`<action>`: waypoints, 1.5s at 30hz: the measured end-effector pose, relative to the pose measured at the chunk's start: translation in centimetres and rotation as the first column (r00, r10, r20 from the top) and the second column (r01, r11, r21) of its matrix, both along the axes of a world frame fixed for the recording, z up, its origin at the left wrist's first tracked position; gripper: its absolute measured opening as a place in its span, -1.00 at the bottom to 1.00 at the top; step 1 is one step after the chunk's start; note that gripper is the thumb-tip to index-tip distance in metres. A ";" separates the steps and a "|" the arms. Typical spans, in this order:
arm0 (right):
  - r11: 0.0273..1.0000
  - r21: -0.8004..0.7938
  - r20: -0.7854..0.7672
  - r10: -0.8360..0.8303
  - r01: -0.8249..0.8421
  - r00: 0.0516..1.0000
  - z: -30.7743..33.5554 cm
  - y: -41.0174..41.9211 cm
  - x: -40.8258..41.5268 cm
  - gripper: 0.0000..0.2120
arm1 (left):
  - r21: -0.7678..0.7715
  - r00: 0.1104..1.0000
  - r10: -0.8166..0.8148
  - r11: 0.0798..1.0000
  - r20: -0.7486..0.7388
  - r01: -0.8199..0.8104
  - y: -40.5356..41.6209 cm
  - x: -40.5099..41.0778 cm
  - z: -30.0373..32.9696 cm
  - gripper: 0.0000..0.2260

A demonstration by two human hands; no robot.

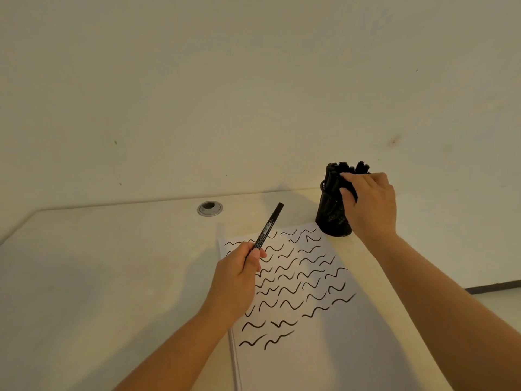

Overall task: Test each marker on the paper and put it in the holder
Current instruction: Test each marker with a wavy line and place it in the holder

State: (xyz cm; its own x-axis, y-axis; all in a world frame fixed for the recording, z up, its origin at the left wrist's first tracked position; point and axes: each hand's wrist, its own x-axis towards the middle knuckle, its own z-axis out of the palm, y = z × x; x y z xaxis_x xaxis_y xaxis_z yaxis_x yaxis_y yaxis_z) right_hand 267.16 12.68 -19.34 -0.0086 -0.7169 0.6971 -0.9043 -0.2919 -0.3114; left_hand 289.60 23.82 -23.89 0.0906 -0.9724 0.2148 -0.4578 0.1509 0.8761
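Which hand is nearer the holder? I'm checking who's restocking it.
Right. The right hand touches the markers standing in the holder; the left hand holds a marker over the paper, apart.

The paper is white. It has rows of black wavy lines on it, like little waves. The bottom part of the paper is plain white with no lines.

Just beside the paper's far right corner stands the holder. It is black, with a pattern of tiny holes like a net. The markers in the holder are all black too.

The marker above the paper's far left corner is black, with small white writing and a little bit of red on its side.

The desk under the paper is creamy white. Beyond the paper's far edge, a round ring in the desk is shiny grey with a dark middle.

The wall behind is creamy white with a few small dark spots.
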 end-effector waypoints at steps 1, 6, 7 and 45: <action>1.000 0.000 -0.010 -0.006 0.006 1.000 -0.1 0.2 0.1 -0.70 | 0.004 1.000 -0.007 1.000 0.007 0.007 0.0 0.0 0.0 -0.78; 0.997 -0.075 0.119 0.021 -0.012 0.993 0.4 2.9 1.8 -0.73 | -0.060 0.999 -0.047 0.997 0.000 0.047 0.2 0.1 0.5 -0.80; 0.995 -0.059 0.192 0.087 -0.077 0.978 0.5 3.9 2.5 -0.77 | -0.077 0.999 -0.053 0.996 -0.013 0.052 0.2 0.1 0.7 -0.80; 0.933 0.201 0.936 -0.093 -0.300 0.339 -0.2 12.5 -0.4 -0.70 | 0.217 0.951 -0.245 0.955 0.190 0.203 5.8 2.1 2.5 -0.65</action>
